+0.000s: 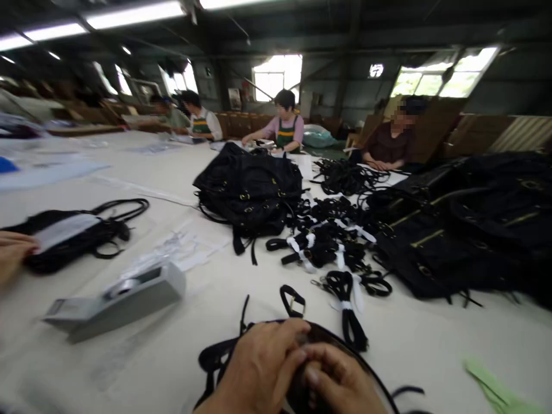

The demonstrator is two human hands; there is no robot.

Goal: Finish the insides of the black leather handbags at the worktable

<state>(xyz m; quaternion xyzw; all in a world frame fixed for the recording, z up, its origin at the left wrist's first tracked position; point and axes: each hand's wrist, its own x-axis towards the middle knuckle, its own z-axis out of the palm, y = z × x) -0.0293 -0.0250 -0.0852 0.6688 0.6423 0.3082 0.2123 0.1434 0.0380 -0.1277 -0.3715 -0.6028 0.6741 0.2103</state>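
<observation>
Head camera: sat on the wearer's head, looked forward and down across the table (215, 302).
Left hand (259, 365), right hand (347, 379): were closest, seen from above at the bottom edge.
Black bag (254, 184): stood at middle distance, near centre.
Window (278, 77): showed far off, toward the top.
</observation>
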